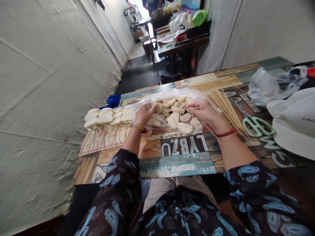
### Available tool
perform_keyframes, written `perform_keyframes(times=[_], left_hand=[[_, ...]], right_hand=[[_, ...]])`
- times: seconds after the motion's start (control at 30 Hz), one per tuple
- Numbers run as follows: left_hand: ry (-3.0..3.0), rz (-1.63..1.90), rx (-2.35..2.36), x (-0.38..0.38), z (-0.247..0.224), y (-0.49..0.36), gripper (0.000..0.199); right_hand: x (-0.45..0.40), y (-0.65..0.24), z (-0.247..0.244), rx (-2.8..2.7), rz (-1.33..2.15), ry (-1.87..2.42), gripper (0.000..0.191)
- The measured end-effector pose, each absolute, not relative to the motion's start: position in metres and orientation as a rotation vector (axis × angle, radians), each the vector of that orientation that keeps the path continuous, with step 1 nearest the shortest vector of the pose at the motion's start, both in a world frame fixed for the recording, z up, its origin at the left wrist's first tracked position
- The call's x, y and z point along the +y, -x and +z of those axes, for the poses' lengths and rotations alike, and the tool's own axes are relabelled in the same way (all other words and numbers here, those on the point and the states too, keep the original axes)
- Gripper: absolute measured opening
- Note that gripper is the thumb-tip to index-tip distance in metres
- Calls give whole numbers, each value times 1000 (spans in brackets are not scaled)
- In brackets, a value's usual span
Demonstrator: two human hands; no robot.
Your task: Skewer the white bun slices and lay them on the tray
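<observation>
Many pale, thick food slices [185, 127] lie in an opened clear plastic bag [157, 122] on the table. My left hand [145, 113] is at the bag's left side with its fingers curled, the fingertips against a slice; what they grip is hidden. My right hand [205, 113] pinches a thin wooden skewer [209, 128] over the bag's right side, its rear end pointing down toward my wrist. To the left, rows of skewered slices [105, 116] rest on a red-and-white board [104, 141], their sticks pointing toward me.
A bundle of loose skewers [230, 111] lies right of the bag, beside green-handled scissors [257, 126]. Farther right are a white cap [292, 121] and a crumpled plastic bag [267, 85]. A blue cloth [112, 101] lies at the wall side. Behind stands a cluttered table [169, 49].
</observation>
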State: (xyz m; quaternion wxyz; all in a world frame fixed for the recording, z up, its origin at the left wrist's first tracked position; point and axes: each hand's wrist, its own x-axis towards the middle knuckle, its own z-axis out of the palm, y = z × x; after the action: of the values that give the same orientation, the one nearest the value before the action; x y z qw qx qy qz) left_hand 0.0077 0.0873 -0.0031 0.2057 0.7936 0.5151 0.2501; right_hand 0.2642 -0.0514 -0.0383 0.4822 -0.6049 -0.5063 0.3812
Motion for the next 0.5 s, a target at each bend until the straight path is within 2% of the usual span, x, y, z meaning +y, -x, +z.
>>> perform_keyframes(times=[0.1,0.33,0.4,0.5], left_hand=[[-2219,704,1432,61,-3,1,30],[-1502,1271,1095,8,-24,11,39],[-1567,1293,1120,-8,-26,7,34],[-2075,1111,1032,-31,-25,-7,29]], right_hand=[[-57,-256,-29,-1267,991,1493,21],[-62,-248,-23,-1332,965,1468,15],[-60,-250,-26,-1360,890,1520,14],[-58,-253,-31,-1385,830,1548,12]])
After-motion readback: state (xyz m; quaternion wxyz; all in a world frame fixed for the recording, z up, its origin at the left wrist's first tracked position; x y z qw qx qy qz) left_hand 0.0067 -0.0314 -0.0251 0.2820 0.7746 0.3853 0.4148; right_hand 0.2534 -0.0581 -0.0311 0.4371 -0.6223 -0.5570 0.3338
